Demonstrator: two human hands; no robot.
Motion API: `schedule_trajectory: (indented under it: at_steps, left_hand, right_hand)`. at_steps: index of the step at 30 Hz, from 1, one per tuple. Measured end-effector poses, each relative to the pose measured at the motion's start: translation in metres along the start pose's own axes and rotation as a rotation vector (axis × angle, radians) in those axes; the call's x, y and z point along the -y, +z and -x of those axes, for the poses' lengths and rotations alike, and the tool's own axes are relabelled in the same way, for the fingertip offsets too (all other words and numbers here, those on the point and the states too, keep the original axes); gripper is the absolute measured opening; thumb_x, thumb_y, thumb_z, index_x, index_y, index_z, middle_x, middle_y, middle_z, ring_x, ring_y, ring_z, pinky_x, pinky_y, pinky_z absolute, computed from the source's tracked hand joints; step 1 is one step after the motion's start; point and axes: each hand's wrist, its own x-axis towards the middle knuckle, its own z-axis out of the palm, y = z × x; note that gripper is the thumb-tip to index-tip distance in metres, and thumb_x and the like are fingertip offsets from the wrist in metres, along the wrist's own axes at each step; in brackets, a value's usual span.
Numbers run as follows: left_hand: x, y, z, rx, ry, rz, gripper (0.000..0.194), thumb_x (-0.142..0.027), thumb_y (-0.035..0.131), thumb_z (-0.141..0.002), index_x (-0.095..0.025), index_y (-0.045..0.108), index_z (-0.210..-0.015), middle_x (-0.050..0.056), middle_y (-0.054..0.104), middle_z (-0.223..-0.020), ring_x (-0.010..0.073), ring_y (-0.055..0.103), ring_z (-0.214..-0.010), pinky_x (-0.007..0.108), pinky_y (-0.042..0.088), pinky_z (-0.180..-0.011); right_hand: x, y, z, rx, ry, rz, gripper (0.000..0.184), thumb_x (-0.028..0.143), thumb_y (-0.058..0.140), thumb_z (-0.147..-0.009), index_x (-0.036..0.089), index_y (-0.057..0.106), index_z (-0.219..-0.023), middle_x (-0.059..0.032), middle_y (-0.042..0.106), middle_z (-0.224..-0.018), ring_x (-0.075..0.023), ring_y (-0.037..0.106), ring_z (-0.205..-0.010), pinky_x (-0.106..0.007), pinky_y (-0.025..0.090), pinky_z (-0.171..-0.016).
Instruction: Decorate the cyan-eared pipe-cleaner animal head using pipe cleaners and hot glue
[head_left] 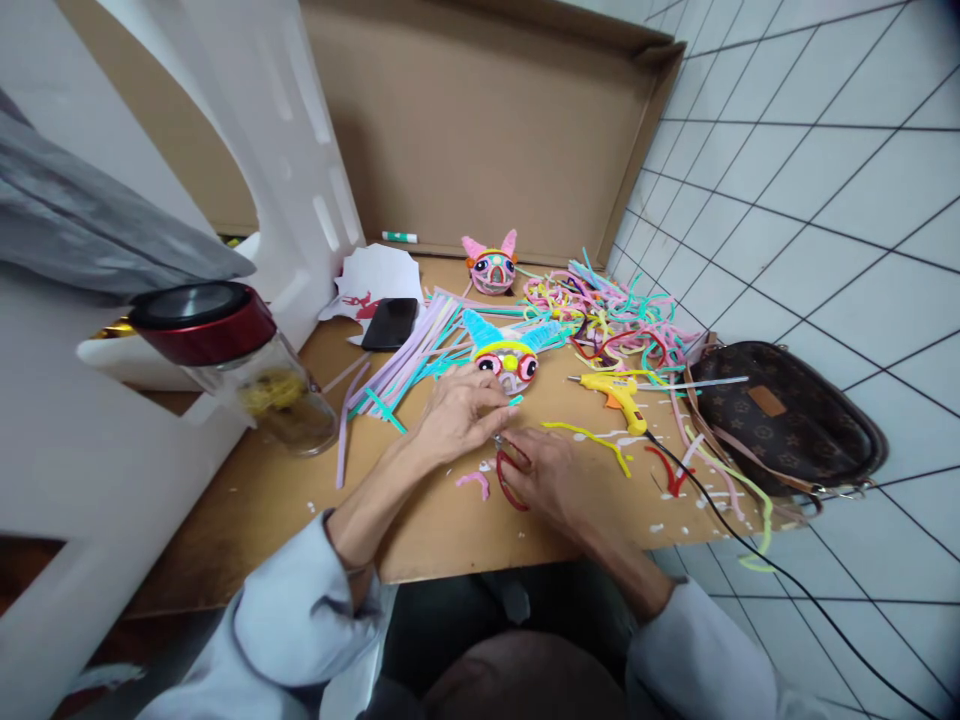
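My left hand (pixel 463 412) is closed in a pinch, with the short end of a teal pipe cleaner (pixel 516 400) sticking out past its fingertips. Red-handled scissors (pixel 511 494) are in my right hand (pixel 551 475), its fingers through the handles and the blades pointing toward my left hand. Just beyond both hands sits a small face figure with blue ears (pixel 512 365), a yellow band and red-rimmed eyes; my left hand covers part of it. A curled pink pipe cleaner piece (pixel 475 483) lies on the table below my hands.
A yellow glue gun (pixel 619 398) with a black cord lies right, near a brown handbag (pixel 787 415). Behind are a pink-eared figure (pixel 492 268) and tangled pipe cleaners (pixel 611 320). Leftward lie straight pipe cleaners (pixel 409 350), a phone (pixel 391 324) and a glass jar (pixel 277 390).
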Motion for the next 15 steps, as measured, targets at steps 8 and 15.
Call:
schedule_trajectory:
  at_steps: [8,15]
  left_hand:
    - [-0.005,0.000,-0.003,-0.104,-0.116,0.286,0.045,-0.052,0.064,-0.089,-0.019,0.067,-0.058,0.001,0.055,-0.059,0.0152,0.049,-0.062,0.029,0.039,-0.065]
    - [0.000,-0.002,-0.006,-0.458,-0.300,0.574,0.046,-0.062,0.075,-0.078,-0.018,0.074,-0.067,0.000,0.056,-0.057,0.0104,0.043,-0.052,0.025,0.035,-0.051]
  right_hand:
    - [0.001,-0.005,0.005,0.051,0.016,0.023,0.014,0.019,0.056,-0.095,0.022,0.069,-0.095,-0.0045,0.077,-0.091,-0.0164,0.068,-0.077,-0.026,0.040,-0.068]
    - [0.011,-0.025,0.009,0.165,-0.010,0.237,0.027,0.025,0.058,-0.098,0.022,0.068,-0.122,-0.0098,0.075,-0.109,-0.0228,0.068,-0.097,-0.033,0.041,-0.079]
